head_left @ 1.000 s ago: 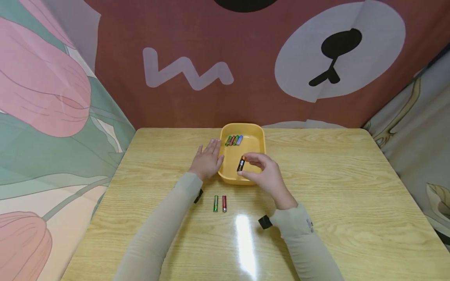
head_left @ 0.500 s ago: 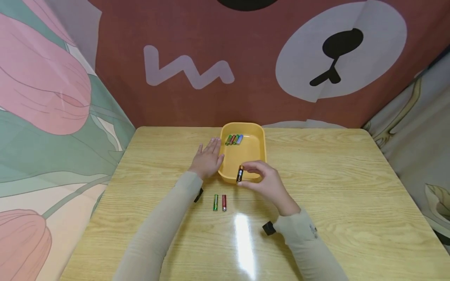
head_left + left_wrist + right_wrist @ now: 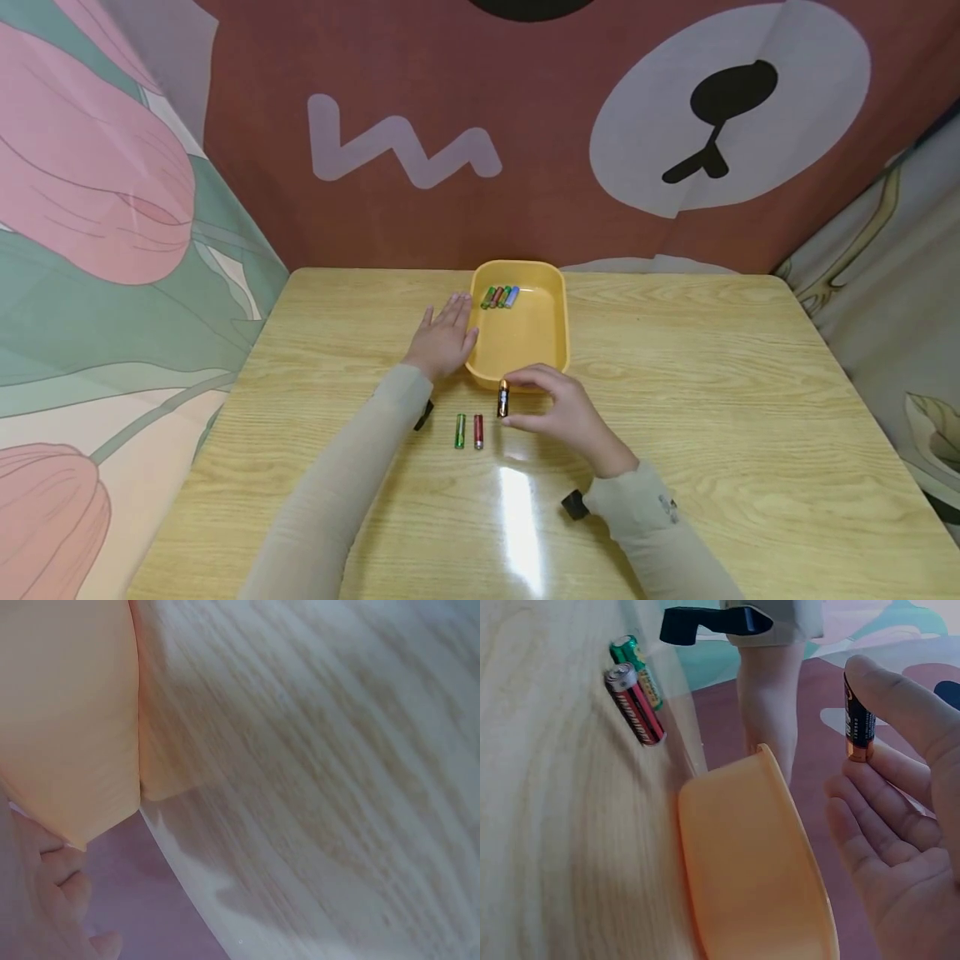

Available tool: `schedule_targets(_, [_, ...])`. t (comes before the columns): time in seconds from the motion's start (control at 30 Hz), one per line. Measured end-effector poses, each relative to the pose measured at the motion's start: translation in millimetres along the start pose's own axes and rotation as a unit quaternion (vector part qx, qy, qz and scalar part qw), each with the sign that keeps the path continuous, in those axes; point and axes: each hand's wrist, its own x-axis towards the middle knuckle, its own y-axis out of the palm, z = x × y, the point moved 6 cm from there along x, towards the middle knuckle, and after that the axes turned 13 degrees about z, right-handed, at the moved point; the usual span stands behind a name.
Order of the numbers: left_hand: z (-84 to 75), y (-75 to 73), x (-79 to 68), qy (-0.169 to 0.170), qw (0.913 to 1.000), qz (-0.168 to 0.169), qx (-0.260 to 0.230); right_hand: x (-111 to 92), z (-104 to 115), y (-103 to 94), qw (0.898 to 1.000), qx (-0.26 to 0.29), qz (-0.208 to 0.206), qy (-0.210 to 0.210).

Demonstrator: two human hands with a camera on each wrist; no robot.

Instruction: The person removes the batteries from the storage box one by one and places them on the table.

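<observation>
In the head view my right hand (image 3: 558, 410) pinches a black battery with a copper end (image 3: 503, 399) by its two ends, thumb at one and a finger at the other. The right wrist view shows that same black battery (image 3: 859, 724) held above the table. My left hand (image 3: 442, 337) lies with straight fingers along the left side of a yellow plastic bin (image 3: 517, 337), touching it. A green battery (image 3: 460, 432) and a red battery (image 3: 478, 432) lie side by side on the table, just left of the held one.
Inside the bin, at its far left, several batteries (image 3: 499, 297) lie in a row, coloured green, red and blue. The wooden table (image 3: 712, 400) reaches back to a curtain (image 3: 375, 225) with a cartoon print. Each sleeve bears a black wrist device (image 3: 575, 505).
My right hand has drawn the black battery back from over the bin toward the near side, level with the red battery and closer to it. The left hand has stayed in place.
</observation>
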Motion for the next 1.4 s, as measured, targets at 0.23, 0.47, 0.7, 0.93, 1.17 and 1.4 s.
schedule_targets(0.23, [0.3,0.4,1.3,0.001,1.0,-0.006,0.003,-3.3,-3.9,7.0,1.0,-0.004,0.02,0.014])
schedule_targets(0.47, [2.4,1.9,1.6,0.005,1.0,-0.007,0.001,-8.4,-15.5,17.1,0.997,0.045,0.042,0.04])
schedule_targets(0.7, [1.9,1.3,0.8,0.005,1.0,-0.007,-0.002,-11.7,-27.6,26.4,0.991,0.075,0.057,0.093])
schedule_targets(0.93, [0.5,0.6,0.5,0.003,1.0,-0.004,-0.003,-13.7,-35.6,34.9,0.985,0.108,0.066,0.115])
schedule_targets(1.17, [0.4,0.4,0.5,0.003,1.0,-0.008,-0.001,-14.4,-42.7,39.4,0.984,0.11,0.07,0.124])
schedule_targets(1.4, [-0.7,-0.7,-0.5,0.004,0.9999,-0.009,-0.004,-15.0,-49.1,41.8,0.983,0.111,0.068,0.129])
